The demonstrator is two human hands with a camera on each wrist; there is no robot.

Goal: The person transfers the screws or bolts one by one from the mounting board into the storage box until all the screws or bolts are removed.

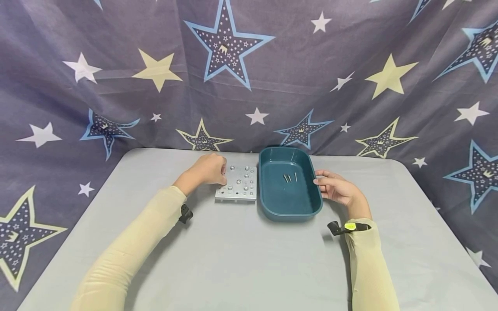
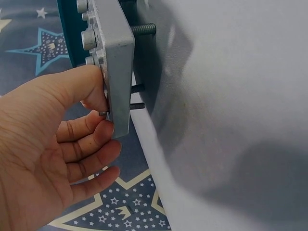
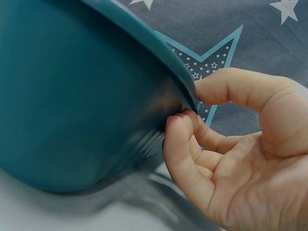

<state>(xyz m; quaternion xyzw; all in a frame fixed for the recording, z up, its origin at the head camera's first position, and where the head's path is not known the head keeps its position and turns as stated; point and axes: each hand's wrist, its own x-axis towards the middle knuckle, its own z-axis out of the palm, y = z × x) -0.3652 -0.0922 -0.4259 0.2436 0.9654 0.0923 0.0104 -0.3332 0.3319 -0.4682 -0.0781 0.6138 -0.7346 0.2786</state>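
Tabletop: pale grey and smooth, I have it spread wide under my head view, the tabletop [image 1: 249,259] rounded at its far corners.
Room: dark grey-purple fabric [image 1: 272,93] rises behind and along both sides, printed with white, yellow and blue-edged stars.
Plate: here's the square silver metal plate [image 1: 234,196], left of centre towards the back, studded with round-headed metal bolts [image 1: 238,182]; my left wrist view shows threaded ends poking out beneath.
Left hand: I see the left hand [image 1: 210,169] over the plate's left side, thumb and forefinger pinching a small metal screw [image 2: 102,113] right at the plate's face, the other fingers loosely bent by its edge.
Tray: just right of the plate sits a deep teal rectangular tray [image 1: 291,214] with rounded corners, a few loose slim screws [image 1: 289,178] lying on its floor.
Right hand: and there's the right hand [image 1: 337,189] at the tray's right side, thumb above, bent fingers below, gripping the rim.
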